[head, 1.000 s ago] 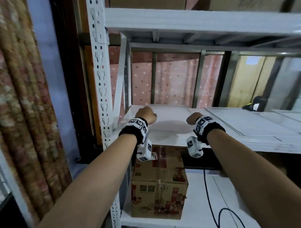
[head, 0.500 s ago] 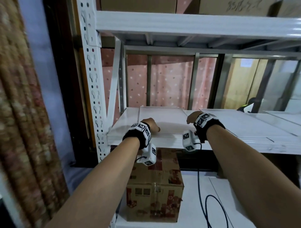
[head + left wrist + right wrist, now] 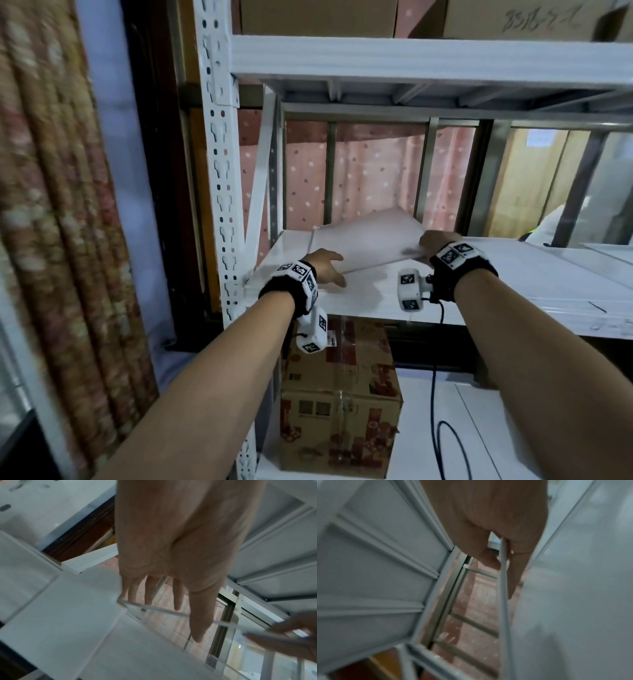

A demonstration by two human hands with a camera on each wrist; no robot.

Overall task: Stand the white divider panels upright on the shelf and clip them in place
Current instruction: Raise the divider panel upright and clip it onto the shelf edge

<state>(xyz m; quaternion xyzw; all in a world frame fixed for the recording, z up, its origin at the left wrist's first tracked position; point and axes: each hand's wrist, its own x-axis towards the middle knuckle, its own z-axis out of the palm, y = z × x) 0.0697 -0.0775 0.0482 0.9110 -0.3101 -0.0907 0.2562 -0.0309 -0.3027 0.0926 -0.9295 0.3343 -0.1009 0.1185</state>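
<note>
Divider panel (image 3: pixel 366 240): thin, white and translucent, tilted above the shelf (image 3: pixel 513 274); its right side is raised, its left near corner is low by the shelf surface.
Right hand (image 3: pixel 435 241): pinches the panel's right edge; in the right wrist view the thumb (image 3: pixel 488 558) lies on one face and the fingers (image 3: pixel 515 574) on the other, with the thin edge running between them.
Left hand (image 3: pixel 325 269): fingers straight and spread, reaching to the panel's left near corner; in the left wrist view the fingertips (image 3: pixel 149 588) lie behind the panel's edge, and whether they press it I cannot tell.
Shelf: white steel rack; more flat white panels (image 3: pixel 589 263) lie on the same level to the right.
Upper shelf: cardboard boxes (image 3: pixel 318 17) stand on it, one with handwriting; what is in them is hidden.
Lower shelf: a closed printed cardboard box (image 3: pixel 339 407), with a black cable (image 3: pixel 435 428) looping beside it.
Head view only: the perforated white upright (image 3: pixel 219 171), a patterned curtain (image 3: pixel 51 205) on the left, and pink dotted fabric (image 3: pixel 373 178) behind the rack.
Left wrist view only: the other hand (image 3: pixel 291 639), blurred, at the far end of the panel's edge.
Right wrist view only: the ribbed underside of the shelf above (image 3: pixel 376 561), and how thin the panel's edge is.
</note>
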